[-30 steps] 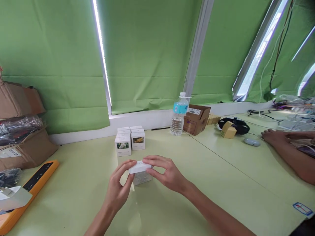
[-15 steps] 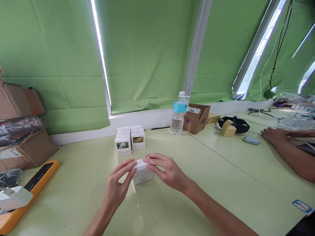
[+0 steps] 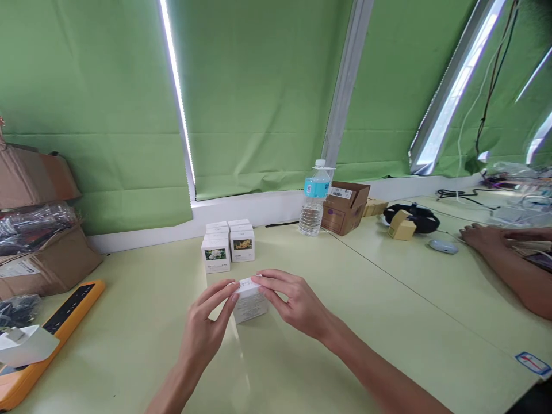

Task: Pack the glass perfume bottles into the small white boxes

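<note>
A small white box (image 3: pixel 250 306) with fine print on its side stands on the table in front of me. My left hand (image 3: pixel 210 322) grips its upper left edge, thumb low and fingers on the top. From the other side my right hand (image 3: pixel 293 299) holds the upper right edge, its fingertips on the lid. Beyond the hands several similar white boxes (image 3: pixel 216 265) stand in two rows, the nearest ones showing flower pictures.
At the back are a water bottle (image 3: pixel 312 210) and a brown carton (image 3: pixel 343 210). An orange power strip (image 3: pixel 73 310) lies left, near stacked cardboard boxes (image 3: pixel 56 259). Rightward sit a black headset (image 3: pixel 420 218), a mouse (image 3: pixel 443 246) and another person's hand (image 3: pixel 480 236).
The view has shifted very slightly. Both hands keep the same hold on the small white box, which stays where it was.
</note>
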Tool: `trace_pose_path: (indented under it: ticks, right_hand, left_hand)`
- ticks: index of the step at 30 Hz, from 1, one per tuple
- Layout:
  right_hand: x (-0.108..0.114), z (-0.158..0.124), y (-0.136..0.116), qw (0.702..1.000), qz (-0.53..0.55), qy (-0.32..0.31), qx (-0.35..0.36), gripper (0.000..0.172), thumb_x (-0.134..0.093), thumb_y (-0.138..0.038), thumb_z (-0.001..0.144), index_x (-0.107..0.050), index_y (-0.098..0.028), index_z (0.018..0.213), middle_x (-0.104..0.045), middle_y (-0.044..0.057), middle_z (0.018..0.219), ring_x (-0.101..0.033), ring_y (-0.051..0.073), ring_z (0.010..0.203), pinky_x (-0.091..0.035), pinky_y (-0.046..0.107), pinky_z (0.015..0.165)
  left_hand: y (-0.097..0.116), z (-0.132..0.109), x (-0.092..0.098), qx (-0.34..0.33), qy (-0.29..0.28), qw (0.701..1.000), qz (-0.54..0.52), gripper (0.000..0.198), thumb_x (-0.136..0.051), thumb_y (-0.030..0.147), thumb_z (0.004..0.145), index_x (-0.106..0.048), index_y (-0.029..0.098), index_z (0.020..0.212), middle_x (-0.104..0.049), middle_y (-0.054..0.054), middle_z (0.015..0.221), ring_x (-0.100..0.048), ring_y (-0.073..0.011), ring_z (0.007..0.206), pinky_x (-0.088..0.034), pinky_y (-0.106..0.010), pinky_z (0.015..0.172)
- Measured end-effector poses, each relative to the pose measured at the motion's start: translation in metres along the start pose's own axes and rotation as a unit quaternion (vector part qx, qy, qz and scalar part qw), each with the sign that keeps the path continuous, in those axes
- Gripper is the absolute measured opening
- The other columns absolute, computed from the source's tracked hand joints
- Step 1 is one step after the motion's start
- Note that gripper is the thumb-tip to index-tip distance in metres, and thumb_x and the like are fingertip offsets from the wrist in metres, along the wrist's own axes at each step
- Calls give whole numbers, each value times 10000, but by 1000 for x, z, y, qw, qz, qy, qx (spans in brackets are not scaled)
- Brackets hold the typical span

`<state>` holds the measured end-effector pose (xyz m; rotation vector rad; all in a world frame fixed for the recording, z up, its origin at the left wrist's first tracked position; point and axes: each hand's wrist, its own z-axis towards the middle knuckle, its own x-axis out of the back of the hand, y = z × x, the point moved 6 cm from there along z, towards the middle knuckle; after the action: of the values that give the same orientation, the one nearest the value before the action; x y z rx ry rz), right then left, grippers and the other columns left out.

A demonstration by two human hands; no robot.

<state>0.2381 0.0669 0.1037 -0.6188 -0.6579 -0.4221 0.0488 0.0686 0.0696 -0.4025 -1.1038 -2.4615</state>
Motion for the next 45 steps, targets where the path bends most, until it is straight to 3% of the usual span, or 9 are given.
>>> trace_pose_path:
  ticks: [7,14,19,26,35,45]
  right_hand:
    - [1,0,2,1000,-29,-2,8,322,-466,-233,996,-627,-270,1272,-690,40,1164,-658,165,1017,-560,307,881]
    - [-4,-3,-2,991,-135,8,21,333,-489,-274,987,-618,-235,1292,-668,79,1235,-638,218,1086,-563,351,889]
    - [-4,-4,-4,994,-112,9,5,336,-465,-243,996,-604,-257,1302,-673,52,1218,-643,180,1071,-557,309,894]
    - [-1,-3,-4,990,-138,-3,18,342,-452,-230,997,-602,-246,1304,-662,67,1243,-633,198,1096,-564,326,871]
    - [2,-4,0,993,-104,36,36,281,-487,-227,993,-661,-247,1213,-707,37,1159,-683,160,1004,-569,285,878]
    - [3,-4,-3,987,-151,22,48,282,-454,-226,1005,-660,-227,1199,-703,65,1167,-681,178,1009,-571,294,848]
  left_hand:
    - [3,1,1,-33,-2,999,9,222,-609,261,910,-727,311,1091,-717,-15,1125,-679,-194,1023,-575,-289,837]
    - [6,-6,-1,-104,18,992,72,311,-576,190,920,-673,285,1200,-678,-50,1227,-674,-196,1060,-568,-298,877]
    - [5,-6,-2,-94,9,994,62,306,-561,180,928,-671,286,1193,-678,-43,1217,-666,-187,1079,-576,-284,863]
    - [6,-7,-2,-160,23,980,116,387,-639,178,882,-635,297,1250,-665,-49,1266,-690,-201,1052,-584,-308,883]
    - [15,-3,1,-103,24,992,74,284,-606,180,902,-702,287,1147,-704,-38,1187,-692,-191,1039,-598,-282,843]
    - [20,-6,-1,-146,34,979,137,307,-591,191,908,-674,284,1188,-691,-45,1227,-705,-203,1029,-599,-311,878]
